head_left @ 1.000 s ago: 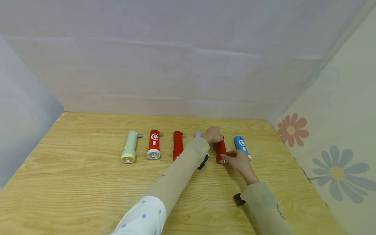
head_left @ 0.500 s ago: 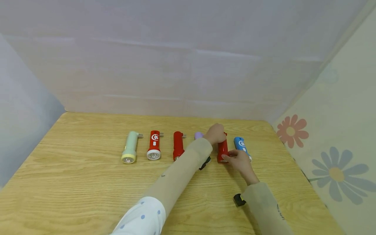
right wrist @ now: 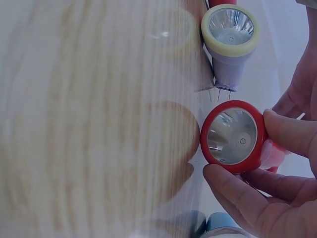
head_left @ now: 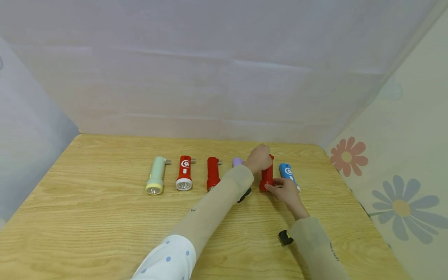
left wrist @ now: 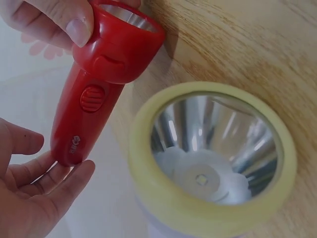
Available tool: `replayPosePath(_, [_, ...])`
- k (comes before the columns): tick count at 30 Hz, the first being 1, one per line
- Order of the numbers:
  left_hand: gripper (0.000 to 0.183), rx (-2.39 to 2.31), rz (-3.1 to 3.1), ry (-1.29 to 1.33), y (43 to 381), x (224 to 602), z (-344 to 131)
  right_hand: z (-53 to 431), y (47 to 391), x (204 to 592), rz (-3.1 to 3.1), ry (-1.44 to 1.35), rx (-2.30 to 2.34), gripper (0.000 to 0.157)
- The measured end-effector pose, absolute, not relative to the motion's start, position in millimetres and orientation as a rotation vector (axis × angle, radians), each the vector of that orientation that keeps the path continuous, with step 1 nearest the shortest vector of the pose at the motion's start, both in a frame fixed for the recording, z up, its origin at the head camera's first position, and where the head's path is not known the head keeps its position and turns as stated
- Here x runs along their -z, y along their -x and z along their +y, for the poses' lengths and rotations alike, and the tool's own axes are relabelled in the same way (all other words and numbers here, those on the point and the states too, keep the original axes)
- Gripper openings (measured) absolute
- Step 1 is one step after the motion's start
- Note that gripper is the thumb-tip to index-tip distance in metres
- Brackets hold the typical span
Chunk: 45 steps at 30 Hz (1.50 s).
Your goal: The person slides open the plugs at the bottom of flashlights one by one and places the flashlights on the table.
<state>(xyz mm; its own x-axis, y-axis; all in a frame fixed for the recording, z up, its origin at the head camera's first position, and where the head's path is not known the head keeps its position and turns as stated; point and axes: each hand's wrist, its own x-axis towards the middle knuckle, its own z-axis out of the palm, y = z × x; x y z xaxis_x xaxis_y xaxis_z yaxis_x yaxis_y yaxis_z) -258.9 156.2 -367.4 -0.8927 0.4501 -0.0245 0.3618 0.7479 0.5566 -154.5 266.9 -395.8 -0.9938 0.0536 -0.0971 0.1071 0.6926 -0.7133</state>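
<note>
A red flashlight sits between my two hands, lens end toward me. My right hand pinches its head, and the right wrist view shows thumb and fingers on opposite sides of the red rim. At the tail end is my left hand; the left wrist view has its fingertips touching the tail, the thumb slightly apart. Whatever lies behind the tail is hidden. A purple flashlight with a yellow rim lies left of the red one, partly covered by my left arm. To the right lies a blue flashlight.
Farther left along the wooden table lie a green flashlight, a red one with a white rim and another red one. Several have metal prongs at the tail. A pale wall stands behind, a flowered one at right.
The red flashlight between my hands has shifted slightly away from me and right, more upright. My left hand has moved the same way at its tail. My right hand keeps hold of the head.
</note>
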Motion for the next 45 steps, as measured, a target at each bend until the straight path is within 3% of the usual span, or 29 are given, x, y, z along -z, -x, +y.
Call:
replayPosePath(13, [0.019, -0.894, 2.872, -0.644, 253.7, 368.2, 154.8, 271.4, 159.4, 399.8, 2.858, -0.087, 1.132, 0.035])
replayPosePath(27, [0.02, -1.338, 2.734, -0.515, 252.1, 370.2, 150.0, 271.7, 162.8, 401.3, 2.785, -0.193, 1.178, 0.041])
replayPosePath(45, [0.018, -1.427, 2.752, -0.614, 246.9, 374.3, 146.3, 273.2, 164.3, 401.6, 2.753, -0.197, 1.206, 0.045])
